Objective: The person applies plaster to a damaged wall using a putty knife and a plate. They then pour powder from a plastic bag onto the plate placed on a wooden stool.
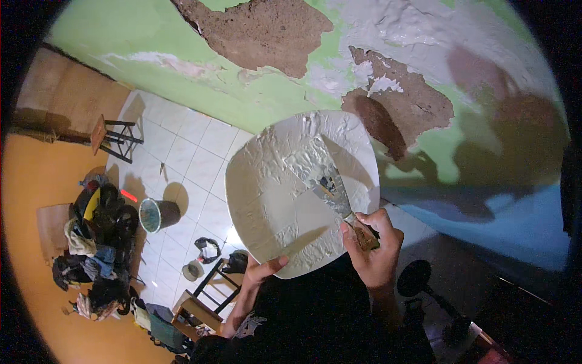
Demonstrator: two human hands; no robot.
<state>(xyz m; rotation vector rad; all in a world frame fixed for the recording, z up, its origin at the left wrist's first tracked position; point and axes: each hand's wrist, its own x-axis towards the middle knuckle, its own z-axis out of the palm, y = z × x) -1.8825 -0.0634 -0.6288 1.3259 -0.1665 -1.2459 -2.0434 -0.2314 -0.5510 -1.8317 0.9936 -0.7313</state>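
My left hand (265,270) grips the lower left rim of a large white plate (239,188), its thumb on the upper side and the other fingers hidden beneath. White putty (267,155) is smeared over the plate's inside, thickest along the far and left parts. In my right hand (374,252) is the wooden handle of a putty knife (332,193). Its broad metal blade lies over the plate, coated with putty toward the far edge. Beyond the plate stands a green wall (267,100) with bare brown patches (267,36) and wet white putty (412,27) at the upper right.
On the tiled floor (197,159) at left stand a bucket (159,215) and a small stool (115,138). A pile of clothes and bags (100,249) lies against the orange wall (36,200). Another stool (209,297) is near my left forearm. A dark fan-like stand (418,279) is at lower right.
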